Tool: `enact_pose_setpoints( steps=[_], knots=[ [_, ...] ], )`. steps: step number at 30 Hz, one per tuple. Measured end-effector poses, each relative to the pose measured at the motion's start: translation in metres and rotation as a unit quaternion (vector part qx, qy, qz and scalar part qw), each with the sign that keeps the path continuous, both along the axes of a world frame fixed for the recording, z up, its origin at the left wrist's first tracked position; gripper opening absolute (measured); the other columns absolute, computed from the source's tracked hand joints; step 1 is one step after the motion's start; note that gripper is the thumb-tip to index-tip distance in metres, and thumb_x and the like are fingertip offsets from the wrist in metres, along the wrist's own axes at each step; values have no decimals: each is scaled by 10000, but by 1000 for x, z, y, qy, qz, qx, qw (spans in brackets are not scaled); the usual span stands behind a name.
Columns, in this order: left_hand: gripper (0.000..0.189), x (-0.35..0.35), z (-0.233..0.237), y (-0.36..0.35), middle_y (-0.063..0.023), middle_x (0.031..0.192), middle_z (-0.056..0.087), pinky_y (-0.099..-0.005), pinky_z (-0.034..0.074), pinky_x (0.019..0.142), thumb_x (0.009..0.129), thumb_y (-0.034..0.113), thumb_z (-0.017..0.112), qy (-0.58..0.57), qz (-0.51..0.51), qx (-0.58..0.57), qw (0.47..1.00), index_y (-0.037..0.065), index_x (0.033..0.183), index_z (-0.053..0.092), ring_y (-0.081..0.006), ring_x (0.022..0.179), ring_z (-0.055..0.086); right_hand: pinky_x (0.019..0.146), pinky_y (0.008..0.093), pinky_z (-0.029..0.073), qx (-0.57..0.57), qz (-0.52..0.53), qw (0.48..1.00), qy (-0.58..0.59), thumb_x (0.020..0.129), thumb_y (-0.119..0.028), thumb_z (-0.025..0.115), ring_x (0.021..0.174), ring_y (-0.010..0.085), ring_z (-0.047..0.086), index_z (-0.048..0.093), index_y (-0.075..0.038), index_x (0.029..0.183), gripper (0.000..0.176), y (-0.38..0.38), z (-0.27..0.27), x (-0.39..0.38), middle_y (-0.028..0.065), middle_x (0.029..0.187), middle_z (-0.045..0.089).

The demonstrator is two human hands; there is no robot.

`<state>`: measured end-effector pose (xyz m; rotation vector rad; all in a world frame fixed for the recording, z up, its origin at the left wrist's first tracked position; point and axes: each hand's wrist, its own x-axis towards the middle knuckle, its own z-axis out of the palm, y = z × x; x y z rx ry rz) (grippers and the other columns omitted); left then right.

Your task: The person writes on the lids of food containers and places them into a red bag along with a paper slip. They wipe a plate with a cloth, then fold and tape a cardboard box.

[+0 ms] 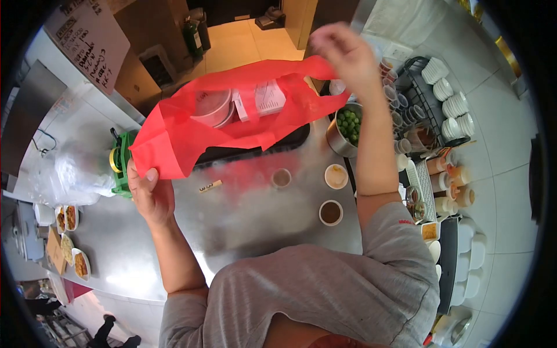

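Note:
A red fabric carry bag [168, 136] stretches on its side above the steel counter. Through its opening show round lidded tubs [212, 110] and a white box with a printed label [268, 98]. My left hand [152, 194] is closed on the bag's lower left corner, thumb on top. At the other end, my right hand [342, 52] is raised beside the bag's handle [319, 68], which passes behind my wrist. Its fingers look curled but are blurred, so I cannot make out their grip. Beneath the bag, a dark tray [255, 152] is partly covered.
Sauce cups [331, 213] and a small wooden piece [210, 186] lie on the counter [255, 223]. A metal pot of limes [348, 123] stands right, near squeeze bottles [444, 181] and a rack [426, 87]. Left are a green tape dispenser [120, 162], plastic bags [81, 174] and food dishes [81, 264].

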<state>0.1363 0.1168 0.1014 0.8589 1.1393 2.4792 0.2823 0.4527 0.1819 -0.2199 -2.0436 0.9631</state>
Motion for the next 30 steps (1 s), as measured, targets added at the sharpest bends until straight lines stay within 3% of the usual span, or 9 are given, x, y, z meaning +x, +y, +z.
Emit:
enact_pose_setpoints(
  steps=[2,6,12,14,16,19,21,26,30],
  knots=[
    [498,2,1,0,-132,1210,488,-421,313,1014,754,137,571,0,-5,0,1000,-8,1201,407,-260,1154,458,708,305,481,140,-174,974,36,797,-138,633,788,198,608,618,-47,941,171,38,18,8,94,872,627],
    [348,4,4,1,-130,1175,511,-412,301,1016,766,88,545,-7,-17,22,1000,-7,1095,486,-251,1136,462,878,443,437,219,-398,817,-355,753,-293,671,1052,374,502,539,-158,1190,476,119,-17,21,164,1177,512],
    [342,5,1,0,-119,1171,518,-411,288,1019,779,95,549,7,-19,12,1000,-5,1100,489,-244,1138,461,880,477,427,284,-410,819,-283,756,-336,665,1091,414,463,512,-152,1228,529,118,-50,34,217,1211,471],
    [340,6,-1,-2,-116,1170,520,-413,286,1019,784,101,551,20,-11,-2,1000,-4,1102,490,-243,1140,460,820,418,452,352,-354,866,-24,765,-308,667,1036,322,514,555,-110,1151,448,96,-42,39,165,1153,523],
    [342,3,-6,0,-116,1169,522,-415,286,1019,789,106,552,48,-2,-8,999,-4,1106,487,-245,1142,458,743,346,456,109,-231,965,56,779,-260,662,890,234,567,600,-72,998,295,4,-20,51,113,988,595],
    [342,3,-2,4,-115,1174,518,-428,281,1020,799,114,551,51,-12,4,999,0,1115,484,-252,1151,452,607,300,449,-6,45,992,-120,784,-238,672,675,158,572,592,-71,760,186,-93,-75,59,26,727,593],
    [323,5,2,7,-115,1142,527,-424,300,1000,812,135,555,41,-7,15,999,12,1104,490,-247,1119,470,709,428,437,112,0,907,-406,707,-428,689,881,296,552,530,-73,919,443,-125,-138,47,134,931,550],
    [246,5,3,0,-103,1076,548,-389,363,927,858,190,557,44,9,7,999,19,1028,509,-225,1050,500,727,447,435,118,-77,905,-400,694,-275,681,862,351,556,459,-38,932,402,-135,-264,44,185,883,553],
    [246,-7,-2,-9,-97,1077,549,-382,372,911,862,198,557,70,-8,-5,998,24,1031,520,-215,1029,502,669,432,447,28,-190,955,-225,720,-161,611,747,355,568,447,-34,913,283,-103,-192,66,173,780,559]
  ],
)
